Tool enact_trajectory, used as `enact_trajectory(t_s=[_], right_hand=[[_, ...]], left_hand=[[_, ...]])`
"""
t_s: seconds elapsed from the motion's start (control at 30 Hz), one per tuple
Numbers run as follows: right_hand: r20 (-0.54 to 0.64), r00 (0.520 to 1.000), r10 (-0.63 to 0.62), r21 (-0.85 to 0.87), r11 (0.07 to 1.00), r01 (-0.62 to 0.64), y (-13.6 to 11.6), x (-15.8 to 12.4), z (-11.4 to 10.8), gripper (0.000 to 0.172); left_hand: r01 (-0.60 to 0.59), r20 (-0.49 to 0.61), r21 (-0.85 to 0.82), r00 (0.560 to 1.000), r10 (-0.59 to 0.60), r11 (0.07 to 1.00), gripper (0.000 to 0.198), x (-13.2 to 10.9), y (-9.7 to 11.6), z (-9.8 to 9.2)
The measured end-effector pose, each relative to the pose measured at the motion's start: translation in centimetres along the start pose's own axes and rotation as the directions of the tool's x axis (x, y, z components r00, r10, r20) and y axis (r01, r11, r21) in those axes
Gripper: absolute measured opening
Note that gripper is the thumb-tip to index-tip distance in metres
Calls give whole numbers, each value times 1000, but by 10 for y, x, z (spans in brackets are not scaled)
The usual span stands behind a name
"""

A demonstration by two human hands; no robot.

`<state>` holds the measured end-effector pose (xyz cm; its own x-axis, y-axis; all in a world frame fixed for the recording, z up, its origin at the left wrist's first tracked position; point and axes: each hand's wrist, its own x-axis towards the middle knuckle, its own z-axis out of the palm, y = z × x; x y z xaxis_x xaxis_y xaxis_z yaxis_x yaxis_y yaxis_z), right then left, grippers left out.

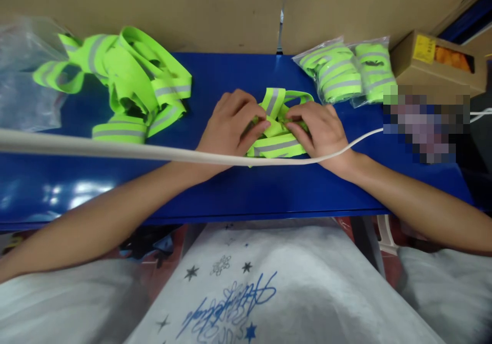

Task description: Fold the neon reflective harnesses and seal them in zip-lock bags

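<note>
A bundle of neon green strap with grey reflective stripes [277, 146] lies in the middle of the blue table [238, 190]. My left hand [230, 123] presses on the bundle's left side with its fingers curled onto the strap. My right hand [321, 128] grips the right side, fingers pinched on the folds. Both hands hold the same bundle, and their fingertips nearly meet over it.
A loose heap of the same green straps [126, 82] lies at the back left beside a clear plastic bag [23, 72]. Two bagged strap packs [346, 69] sit at the back right, next to a cardboard box [438, 59]. A white cable [115, 149] crosses the table over my wrists.
</note>
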<state>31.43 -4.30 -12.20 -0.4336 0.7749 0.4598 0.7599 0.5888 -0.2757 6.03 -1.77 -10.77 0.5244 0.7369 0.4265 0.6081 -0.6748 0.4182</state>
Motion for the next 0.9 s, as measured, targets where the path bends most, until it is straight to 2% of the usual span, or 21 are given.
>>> enact_trajectory(t_s=[0.13,0.23,0.27,0.3,0.37,0.43,0.57,0.67,0.73,0.83,0.9], right_hand=[[-1,1000,-3,-62,998,3,-2,2,-3,41],[-11,1000,18,-123,992,-19,-3,2,-3,47],[-15,1000,27,-127,991,-28,-3,2,-3,48],[-17,999,33,-118,992,-35,-4,2,-3,50],[-10,1000,26,-75,997,-26,-3,0,-3,52],[19,999,-33,-41,999,34,-2,-3,-4,54],[109,971,-211,-28,976,215,4,-10,-5,78],[153,967,-204,-11,978,208,6,-12,-6,77],[158,969,-191,8,981,192,6,-12,-8,73],[151,963,-225,43,974,221,4,-11,-15,81],[143,957,-253,62,967,247,1,-10,-21,82]], left_hand=[[-65,114,-10,991,66,998,66,-5,2,-8],[-191,173,90,969,174,977,92,-16,6,-10],[-223,183,126,963,199,967,95,-19,7,-9],[-237,188,153,960,207,960,91,-21,8,-8],[-222,192,180,963,187,958,71,-24,9,-5],[-194,203,200,967,153,960,57,-23,9,-3],[-136,223,197,971,91,971,69,-18,6,-4],[-47,206,132,978,19,990,78,-17,7,-6],[-29,194,46,981,20,999,86,-17,6,-8],[-40,188,-206,979,80,978,103,-14,0,-14],[16,189,-373,980,60,928,105,-10,-8,-18]])
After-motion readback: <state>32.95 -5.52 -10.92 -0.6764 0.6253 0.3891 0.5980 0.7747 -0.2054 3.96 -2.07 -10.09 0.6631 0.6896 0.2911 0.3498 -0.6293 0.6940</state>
